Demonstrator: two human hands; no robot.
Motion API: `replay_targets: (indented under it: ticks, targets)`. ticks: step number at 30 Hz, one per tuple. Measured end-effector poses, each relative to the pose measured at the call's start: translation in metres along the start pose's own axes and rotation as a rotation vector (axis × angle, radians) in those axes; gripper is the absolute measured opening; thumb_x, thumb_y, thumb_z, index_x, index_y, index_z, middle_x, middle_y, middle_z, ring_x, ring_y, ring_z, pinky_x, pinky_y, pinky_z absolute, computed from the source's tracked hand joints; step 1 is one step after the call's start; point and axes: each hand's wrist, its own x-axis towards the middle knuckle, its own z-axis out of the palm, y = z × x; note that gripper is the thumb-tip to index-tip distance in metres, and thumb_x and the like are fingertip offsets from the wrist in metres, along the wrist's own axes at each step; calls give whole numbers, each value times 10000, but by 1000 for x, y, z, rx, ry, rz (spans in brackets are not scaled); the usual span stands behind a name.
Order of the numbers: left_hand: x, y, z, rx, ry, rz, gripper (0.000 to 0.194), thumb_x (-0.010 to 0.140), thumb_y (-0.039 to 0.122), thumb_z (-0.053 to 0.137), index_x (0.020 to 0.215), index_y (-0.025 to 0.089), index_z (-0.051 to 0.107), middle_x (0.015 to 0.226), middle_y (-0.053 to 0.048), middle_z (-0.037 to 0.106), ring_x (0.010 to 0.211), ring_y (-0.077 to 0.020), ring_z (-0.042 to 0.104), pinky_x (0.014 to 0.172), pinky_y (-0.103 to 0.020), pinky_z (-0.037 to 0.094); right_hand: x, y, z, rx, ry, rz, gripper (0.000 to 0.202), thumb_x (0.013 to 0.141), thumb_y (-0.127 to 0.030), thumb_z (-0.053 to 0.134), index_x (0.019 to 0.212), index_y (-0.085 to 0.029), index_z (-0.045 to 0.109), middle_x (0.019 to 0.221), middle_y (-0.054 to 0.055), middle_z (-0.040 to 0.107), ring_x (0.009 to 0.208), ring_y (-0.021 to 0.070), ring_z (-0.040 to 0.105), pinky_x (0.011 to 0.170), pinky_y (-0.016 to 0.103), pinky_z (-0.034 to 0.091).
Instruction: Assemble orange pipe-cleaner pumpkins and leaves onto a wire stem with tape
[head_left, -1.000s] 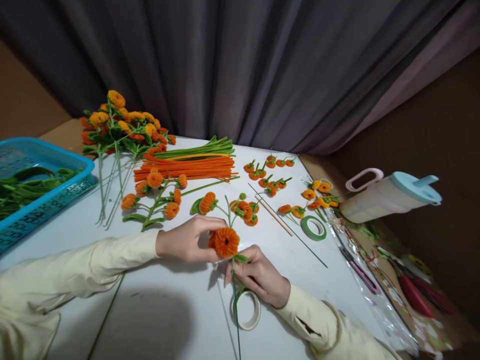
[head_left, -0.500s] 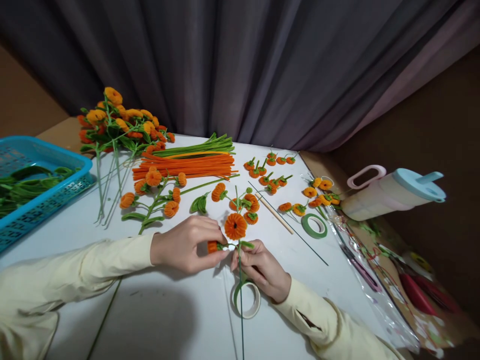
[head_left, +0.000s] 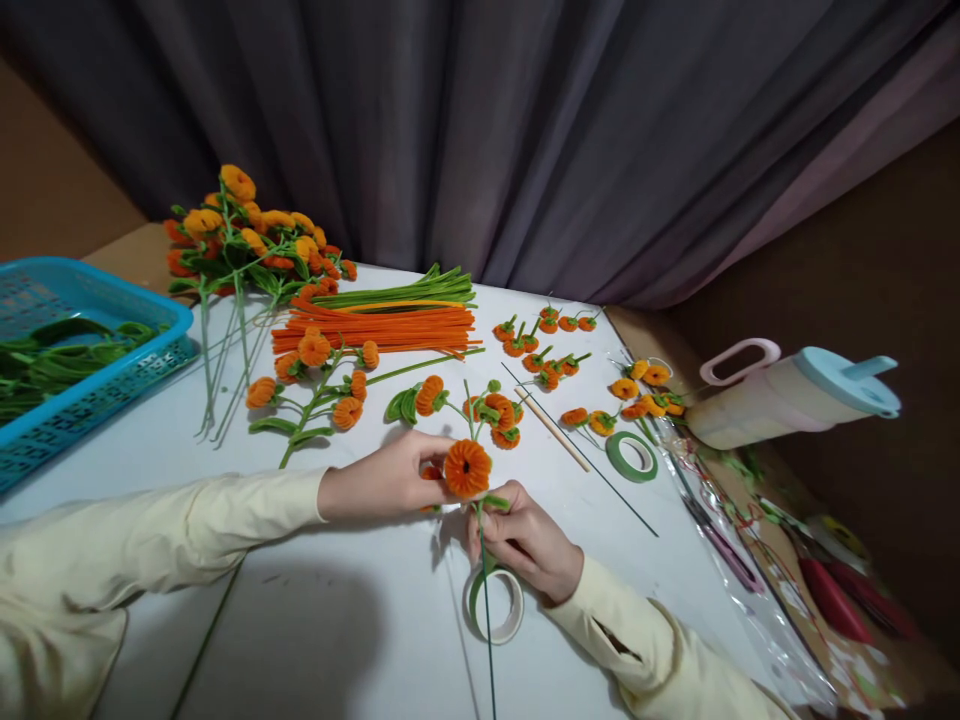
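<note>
My left hand (head_left: 390, 477) is closed around a small orange chenille flower (head_left: 430, 475), only partly visible between the fingers. Directly beside those fingertips a larger orange flower (head_left: 467, 468) faces me on the flower stem (head_left: 487, 610), a thin green wire. My right hand (head_left: 529, 535) pinches that stem just below the bloom, near a short green leaf (head_left: 496, 503). A roll of green floral tape (head_left: 512, 610) is below the right fingers, behind the wire. More orange blooms (head_left: 501, 410) branch off above the hands; their joins are partly hidden.
A blue basket (head_left: 161, 345) of green leaves stands left. Finished flowers (head_left: 262, 235) lie at the back beside orange pipe cleaners (head_left: 375, 330). A flower spray (head_left: 311, 395) lies nearer. Rightward are loose flower heads (head_left: 551, 370), another tape roll (head_left: 652, 462), a tumbler (head_left: 787, 395) and scissors (head_left: 724, 550).
My left hand has moved right with its small flower, closer to the stem and partly behind the big bloom. My right hand keeps its pinch. The view has shifted slightly.
</note>
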Motion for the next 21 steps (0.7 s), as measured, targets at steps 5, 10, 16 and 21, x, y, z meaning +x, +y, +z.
replay_targets:
  ticks: [5, 10, 16, 21]
  targets:
    - [2, 1, 2, -158, -77, -84, 203, 698, 235, 633, 592, 121, 503, 558, 58, 423, 549, -74, 359, 517, -184, 319, -1, 0, -2, -16, -32, 55, 347, 736, -402, 669, 629, -72, 666, 258, -99, 333, 204, 8, 156, 327, 208, 77]
    - [3, 2, -3, -221, -178, -102, 197, 692, 261, 647, 638, 104, 542, 576, 39, 464, 539, -75, 378, 499, -188, 318, -1, -1, -1, 6, -27, 62, 343, 714, -388, 685, 611, -61, 667, 279, -77, 385, 199, 3, 172, 318, 200, 79]
    - [0, -1, 2, -118, -132, -25, 215, 684, 277, 662, 732, 79, 594, 580, 26, 475, 550, -93, 419, 509, -202, 345, -2, -2, 1, -13, -36, 66, 324, 763, -344, 650, 620, -53, 673, 255, -93, 329, 207, 5, 161, 316, 190, 84]
    - [-2, -4, 6, -125, -57, -44, 206, 648, 249, 703, 691, 80, 594, 566, 38, 464, 542, -80, 400, 494, -184, 334, -1, 0, 0, 4, -44, 58, 300, 761, -330, 655, 646, -53, 678, 260, -97, 328, 202, 6, 175, 311, 183, 94]
